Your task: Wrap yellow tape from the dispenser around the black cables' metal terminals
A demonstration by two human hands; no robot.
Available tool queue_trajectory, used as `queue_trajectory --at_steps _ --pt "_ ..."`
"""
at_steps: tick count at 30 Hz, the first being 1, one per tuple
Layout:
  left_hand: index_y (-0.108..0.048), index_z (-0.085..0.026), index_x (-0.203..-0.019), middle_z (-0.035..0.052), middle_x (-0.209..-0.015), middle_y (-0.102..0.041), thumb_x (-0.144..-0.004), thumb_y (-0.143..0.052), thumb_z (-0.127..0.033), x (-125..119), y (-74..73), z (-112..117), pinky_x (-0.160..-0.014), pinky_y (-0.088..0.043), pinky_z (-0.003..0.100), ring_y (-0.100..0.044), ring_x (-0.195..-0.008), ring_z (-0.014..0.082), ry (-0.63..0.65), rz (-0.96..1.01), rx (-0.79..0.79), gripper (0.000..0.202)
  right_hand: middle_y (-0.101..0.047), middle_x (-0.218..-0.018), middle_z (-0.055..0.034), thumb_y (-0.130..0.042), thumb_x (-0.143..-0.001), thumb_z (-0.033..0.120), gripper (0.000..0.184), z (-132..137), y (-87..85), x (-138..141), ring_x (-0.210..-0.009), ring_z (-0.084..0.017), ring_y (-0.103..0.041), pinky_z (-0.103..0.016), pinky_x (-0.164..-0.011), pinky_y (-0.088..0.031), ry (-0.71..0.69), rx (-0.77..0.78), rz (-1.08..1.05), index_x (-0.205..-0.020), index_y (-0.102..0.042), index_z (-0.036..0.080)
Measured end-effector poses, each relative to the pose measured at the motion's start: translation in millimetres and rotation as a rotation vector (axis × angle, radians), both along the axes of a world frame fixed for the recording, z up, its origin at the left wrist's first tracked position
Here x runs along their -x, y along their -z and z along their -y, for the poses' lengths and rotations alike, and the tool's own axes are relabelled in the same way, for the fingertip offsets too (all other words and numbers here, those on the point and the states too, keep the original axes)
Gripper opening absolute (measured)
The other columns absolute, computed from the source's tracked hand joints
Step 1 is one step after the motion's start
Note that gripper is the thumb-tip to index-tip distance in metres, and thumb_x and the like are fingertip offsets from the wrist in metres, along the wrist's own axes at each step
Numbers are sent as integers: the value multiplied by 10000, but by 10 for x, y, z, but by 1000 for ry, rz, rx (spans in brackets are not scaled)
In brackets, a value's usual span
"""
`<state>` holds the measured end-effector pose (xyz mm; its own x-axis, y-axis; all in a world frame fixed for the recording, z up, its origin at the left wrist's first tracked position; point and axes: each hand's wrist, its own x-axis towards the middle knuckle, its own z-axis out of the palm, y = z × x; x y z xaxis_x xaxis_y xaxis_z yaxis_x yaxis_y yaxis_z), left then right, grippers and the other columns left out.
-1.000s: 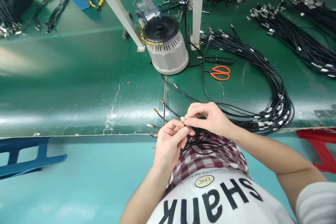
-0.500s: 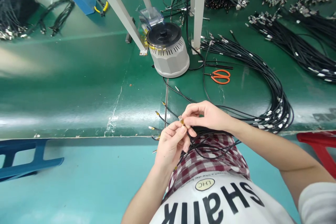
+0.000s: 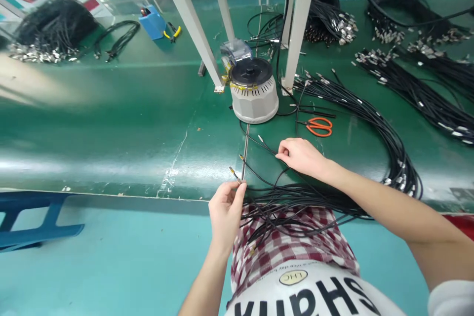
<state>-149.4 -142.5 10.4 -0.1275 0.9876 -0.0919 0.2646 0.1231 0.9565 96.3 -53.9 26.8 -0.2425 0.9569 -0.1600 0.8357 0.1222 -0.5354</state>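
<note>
The hands have come apart since the earlier frames: they no longer meet over one small terminal. The right hand (image 3: 301, 156) has moved out over the green belt bench (image 3: 111, 128), while the left hand (image 3: 225, 215) has dropped toward the bench edge. The left hand is narrow, with thumb and fingers pinched on a black cable just behind its gold-coloured tip (image 3: 232, 173). The right hand is half-curled, its fingertips (image 3: 278, 156) on or just above another black cable; whether they grip it, I cannot tell.

The bundle of thin black cables (image 3: 296, 196) lies draped across a red-and-white checked cloth (image 3: 292, 242) on the person's lap, with several ends fanned out over the bench edge beside a steel strip (image 3: 245, 153). These cables look light and limp but a little springy – they are likely to slither and snag on one another, so a firm hold on the sheath just behind each tip seems safest, leaving the small metal end free.

Farther along the bench sit orange-handled scissors (image 3: 318, 127), a round grey machine with a black lid (image 3: 254, 90) and a large loop of terminated cables (image 3: 398, 155).
</note>
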Motion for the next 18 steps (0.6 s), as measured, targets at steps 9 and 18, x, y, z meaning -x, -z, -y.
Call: queue_trajectory --at_steps 9,18 --pt "-641 -159 -1171 85 -954 -690 -951 -569 -446 14 -305 -229 -499 -345 218 -505 -569 89 3 323 48 369 -610 -667 38 -536 -956 429 238 488 -501 53 -589 -101 -528 -226 -568 -381 -249 287 -284 -877 -594 212" --pt "-653 -126 -1079 27 -759 -671 -943 -627 -347 98 -631 -319 -437 -288 156 -448 -427 16 161 691 154 260 -670 -785 6 -587 -899 330 120 869 -650 78 -657 -123 -572 -232 -585 -369 -534 416 -115 -858 -612 221"
